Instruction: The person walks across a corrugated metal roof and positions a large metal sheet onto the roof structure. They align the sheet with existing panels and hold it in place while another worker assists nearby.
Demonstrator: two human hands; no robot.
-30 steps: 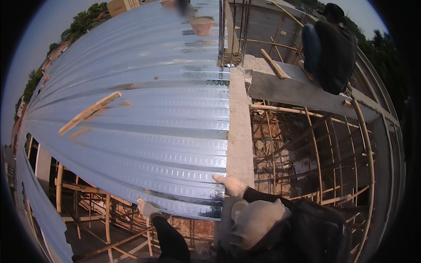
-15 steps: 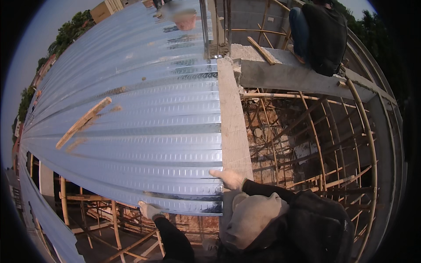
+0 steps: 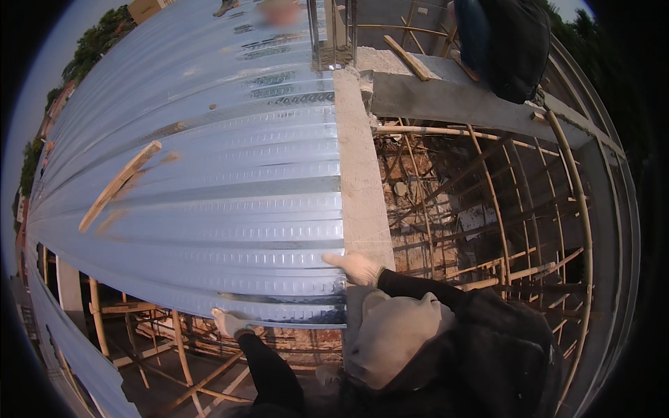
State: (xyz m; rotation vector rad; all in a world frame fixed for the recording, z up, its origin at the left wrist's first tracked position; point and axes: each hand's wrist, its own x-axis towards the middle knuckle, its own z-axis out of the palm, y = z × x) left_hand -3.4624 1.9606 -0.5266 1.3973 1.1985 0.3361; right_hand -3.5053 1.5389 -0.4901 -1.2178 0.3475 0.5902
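A large ribbed metal decking sheet [image 3: 230, 202] spreads across the left and middle. My left hand [image 3: 230, 324], in a pale work glove, grips its near edge, with part of the fingers out of sight. My right hand [image 3: 359, 267], gloved with a knitted cuff, holds the sheet's right side edge; the thumb lies on top and the other fingers are hidden. Beneath that hand runs a concrete beam [image 3: 361, 181] along the sheet's side. A pale rounded cloth-covered shape [image 3: 401, 338], perhaps my knee, sits between my dark-sleeved arms.
A loose wooden strip [image 3: 118, 184] lies on the decking. Bamboo scaffolding [image 3: 495, 202] stands in a deep opening at right, with more poles [image 3: 182, 348] below the near edge. A person in dark clothes [image 3: 509, 49] sits on the far beam [image 3: 453, 101]. Upright rebar [image 3: 334, 35] rises nearby.
The view has shifted, so the whole scene sits slightly higher and further left. Both hands keep their hold on the sheet's edges.
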